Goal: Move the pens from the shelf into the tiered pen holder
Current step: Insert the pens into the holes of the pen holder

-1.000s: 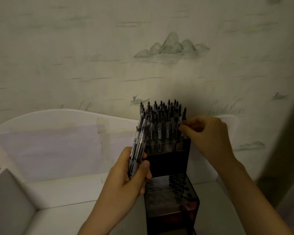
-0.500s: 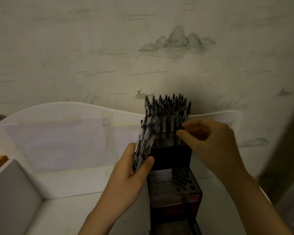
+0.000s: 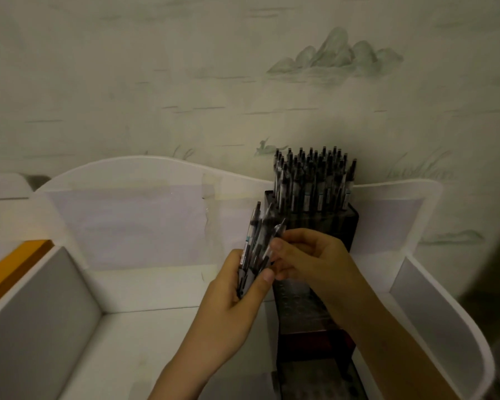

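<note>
A dark tiered pen holder [image 3: 352,226] stands on the white shelf [image 3: 145,287] against the back panel. Its top tier is packed with several upright pens [image 3: 312,180]. The middle tier [image 3: 298,310] shows rows of holes, partly hidden by my right arm. My left hand [image 3: 231,293] grips a fanned bundle of clear pens [image 3: 257,243] just left of the holder. My right hand [image 3: 309,261] reaches across the holder, its fingertips pinching one pen of that bundle near its upper end.
White shelf dividers rise at the left [image 3: 35,307] and right [image 3: 433,307]. An orange object [image 3: 15,267] lies beyond the left divider. A curved white back panel [image 3: 145,174] stands before the painted wall.
My right hand has left the pens in the top tier and come down and left to the bundle in my left hand. The view has tilted down a little.
</note>
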The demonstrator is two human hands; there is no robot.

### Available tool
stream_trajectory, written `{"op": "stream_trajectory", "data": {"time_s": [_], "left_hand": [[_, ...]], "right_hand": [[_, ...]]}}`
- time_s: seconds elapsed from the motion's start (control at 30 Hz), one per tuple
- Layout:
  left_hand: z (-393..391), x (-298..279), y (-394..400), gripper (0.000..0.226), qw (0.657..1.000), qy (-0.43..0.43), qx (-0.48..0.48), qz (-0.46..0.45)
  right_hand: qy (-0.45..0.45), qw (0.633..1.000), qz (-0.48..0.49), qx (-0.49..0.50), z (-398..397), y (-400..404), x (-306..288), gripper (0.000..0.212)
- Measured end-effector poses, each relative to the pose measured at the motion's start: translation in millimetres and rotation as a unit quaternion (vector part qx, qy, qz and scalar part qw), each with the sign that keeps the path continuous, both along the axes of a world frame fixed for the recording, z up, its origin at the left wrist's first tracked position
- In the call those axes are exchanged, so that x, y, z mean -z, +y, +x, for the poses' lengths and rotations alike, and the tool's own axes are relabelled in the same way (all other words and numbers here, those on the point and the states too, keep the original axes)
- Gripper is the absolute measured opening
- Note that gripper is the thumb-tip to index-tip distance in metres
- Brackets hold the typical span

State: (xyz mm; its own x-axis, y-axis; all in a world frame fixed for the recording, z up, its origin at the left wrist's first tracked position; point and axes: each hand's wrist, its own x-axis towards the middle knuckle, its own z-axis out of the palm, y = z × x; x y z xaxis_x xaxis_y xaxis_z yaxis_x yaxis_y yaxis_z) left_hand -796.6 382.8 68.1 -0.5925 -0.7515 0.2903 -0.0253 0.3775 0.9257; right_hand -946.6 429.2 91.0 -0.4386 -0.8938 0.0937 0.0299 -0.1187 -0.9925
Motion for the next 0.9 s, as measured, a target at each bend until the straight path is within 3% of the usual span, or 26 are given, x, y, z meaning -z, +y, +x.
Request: {"op": "stream_trajectory", "data": {"time_s": [0.17,0.3,0.5,0.7,0.9], "left_hand": [[10,10,1,0.012,0.999,-0.010,-0.010,0.042],[19,16,0,0.010,0.998,-0.018,-0.018,0.061],[29,26,-3,0.010,0.996,-0.034,-0.051,0.062],[31,26,-4,0.010,0.997,-0.036,-0.047,0.058],[32,26,-6,0.010,0.997,-0.031,-0.048,0.054]], "right_hand": [[-0.040,0.999,0.023,-0.009,4,-1,10,0.017],[-0.036,0.999,-0.007,0.039,-5,4,5,0.017],[0.104,0.982,-0.067,0.140,-22,10,8,0.012],[0.272,0.930,-0.089,0.230,-19,6,23,0.015],[0.309,0.914,-0.096,0.245,-18,-3,35,0.016]]}}
